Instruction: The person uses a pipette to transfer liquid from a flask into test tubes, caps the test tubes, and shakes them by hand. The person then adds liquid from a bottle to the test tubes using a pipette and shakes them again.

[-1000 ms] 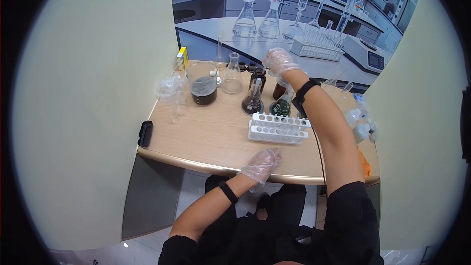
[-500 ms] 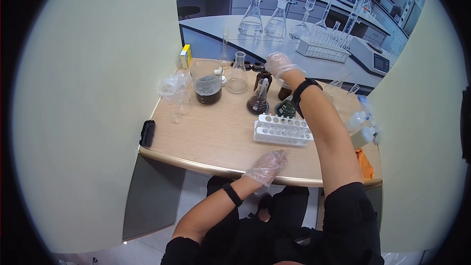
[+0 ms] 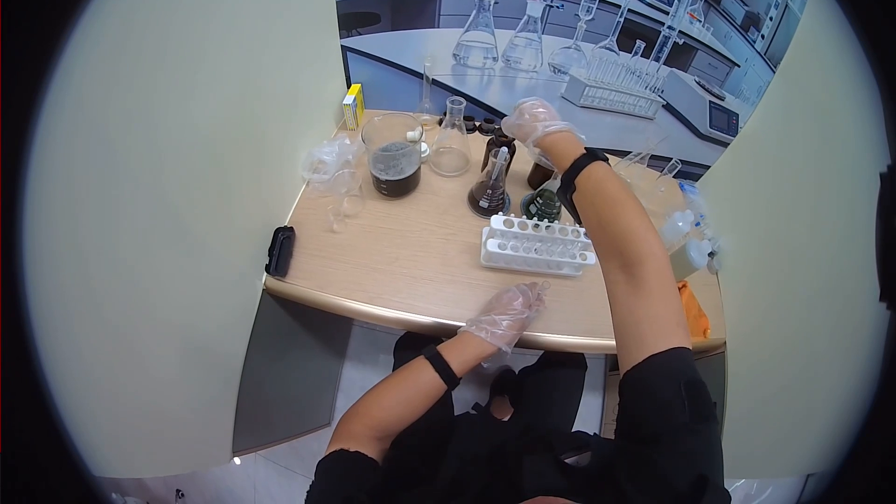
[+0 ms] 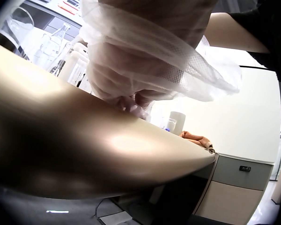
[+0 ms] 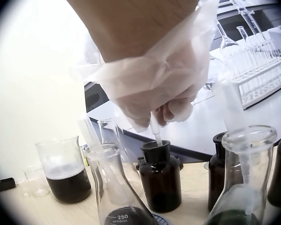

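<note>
In a clear plastic glove, my right hand (image 3: 539,123) is over the back of the table. Its fingertips pinch a white plastic dropper (image 5: 155,129), whose lower end enters the mouth of a brown glass bottle (image 5: 161,183). My gloved left hand (image 3: 509,313) is at the table's front edge, fingers curled round a small clear tube (image 3: 545,288); most of the tube is hidden. A white test tube rack (image 3: 539,257) stands just beyond that hand. Behind the rack are a conical flask with dark liquid (image 3: 489,196) and a conical flask with green liquid (image 3: 541,208), each with a dropper inside.
At the left stand a large beaker of dark liquid (image 3: 396,173), a clear conical flask (image 3: 452,149) and a yellow box (image 3: 353,107). A black case (image 3: 280,252) lies by the left edge. Plastic bottles (image 3: 689,259) and an orange cloth (image 3: 691,311) are at the right.
The head view has shifted slightly. Both hands keep nearly the same places, the right over the brown bottle and the left by the front edge.
</note>
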The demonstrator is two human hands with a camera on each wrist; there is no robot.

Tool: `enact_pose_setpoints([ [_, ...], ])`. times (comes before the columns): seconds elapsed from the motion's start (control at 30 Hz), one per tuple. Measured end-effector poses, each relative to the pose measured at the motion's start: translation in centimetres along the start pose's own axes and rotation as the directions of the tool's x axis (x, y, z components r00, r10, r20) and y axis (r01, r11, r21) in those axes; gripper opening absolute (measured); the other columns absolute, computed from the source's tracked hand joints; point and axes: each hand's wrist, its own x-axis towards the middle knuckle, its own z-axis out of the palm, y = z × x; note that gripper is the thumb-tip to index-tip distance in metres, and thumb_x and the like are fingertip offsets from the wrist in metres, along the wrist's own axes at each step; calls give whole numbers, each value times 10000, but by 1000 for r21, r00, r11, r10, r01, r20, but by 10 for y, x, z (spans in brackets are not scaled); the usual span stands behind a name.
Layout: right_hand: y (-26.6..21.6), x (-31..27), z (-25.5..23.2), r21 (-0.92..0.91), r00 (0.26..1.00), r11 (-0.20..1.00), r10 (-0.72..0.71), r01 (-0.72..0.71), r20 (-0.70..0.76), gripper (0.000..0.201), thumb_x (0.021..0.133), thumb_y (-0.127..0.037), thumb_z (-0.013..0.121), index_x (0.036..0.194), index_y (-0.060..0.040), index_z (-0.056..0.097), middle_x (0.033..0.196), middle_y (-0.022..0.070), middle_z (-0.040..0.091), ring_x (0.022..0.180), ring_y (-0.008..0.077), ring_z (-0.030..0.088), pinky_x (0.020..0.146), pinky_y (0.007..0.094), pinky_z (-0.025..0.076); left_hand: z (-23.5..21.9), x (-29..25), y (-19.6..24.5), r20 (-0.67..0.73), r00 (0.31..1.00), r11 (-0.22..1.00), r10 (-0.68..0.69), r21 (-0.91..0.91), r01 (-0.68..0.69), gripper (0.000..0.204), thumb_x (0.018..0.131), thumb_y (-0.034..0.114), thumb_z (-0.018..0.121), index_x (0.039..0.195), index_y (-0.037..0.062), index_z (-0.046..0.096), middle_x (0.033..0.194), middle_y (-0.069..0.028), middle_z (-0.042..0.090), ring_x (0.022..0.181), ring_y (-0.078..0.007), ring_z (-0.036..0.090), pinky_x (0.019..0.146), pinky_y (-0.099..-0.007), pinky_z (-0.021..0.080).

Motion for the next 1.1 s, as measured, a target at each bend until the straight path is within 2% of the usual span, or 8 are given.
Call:
enact_pose_setpoints([
  [0.17,-7,-28,-38,31,997,999,24,-21,-78,359,897,-273,610,1106,-46,792,1154,237,741,1152,391,696,1003,420,542,3,0,-2,-11,1000,1000,6,24,-5,227,1030,213,614,1170,36,638,951,-227,696,923,-432,670,792,-491,524],
  [0.27,14,-26,-53,-221,991,973,-92,69,-95,406,906,-320,585,1100,-27,789,1179,244,736,1173,405,685,1018,432,528,7,0,-6,-38,999,999,27,-45,-29,244,1031,200,607,1218,45,641,938,-212,698,916,-416,675,787,-488,524],
  [0.33,28,-24,-58,229,955,948,259,-223,-142,485,896,-380,565,1107,2,776,1204,260,727,1182,430,676,1029,454,514,6,0,-6,-16,1000,1000,19,-18,-19,252,1030,192,605,1233,46,639,933,-206,698,907,-408,675,782,-486,522],
  [0.67,91,-36,-53,419,885,844,434,-334,-168,626,862,-502,576,1067,61,756,1186,337,703,1214,447,655,1035,468,491,7,1,-11,-8,999,998,36,60,-35,223,1028,204,599,1184,51,647,930,-207,692,897,-408,666,769,-486,508],
  [0.87,115,-110,-69,522,869,837,373,-164,-325,690,885,-619,607,1022,41,760,1073,299,737,1075,449,677,981,488,478,9,1,-8,-39,999,1000,-3,29,4,169,1021,198,608,1082,44,641,872,-190,668,845,-388,644,754,-462,492],
  [0.93,117,-145,-71,650,884,748,386,-131,-265,628,903,-600,665,892,23,737,873,199,736,850,352,663,843,457,493,12,3,-12,-22,1000,999,-5,47,6,138,1028,175,607,1035,39,631,836,-167,649,793,-349,631,738,-438,491],
  [0.97,99,-175,-75,813,875,579,424,-63,-234,540,910,-536,732,765,-20,674,733,67,647,699,207,570,694,386,456,18,5,-20,-25,1000,1000,-14,12,14,132,1033,166,604,1033,36,630,825,-154,642,774,-325,625,732,-426,492],
  [1.1,61,-267,-97,776,912,628,353,-65,-210,546,930,-510,764,655,-68,599,630,-38,501,602,77,412,526,304,308,16,0,-21,-27,999,998,-20,-64,19,120,1044,129,583,1067,28,645,814,-107,643,733,-247,603,720,-383,493],
])
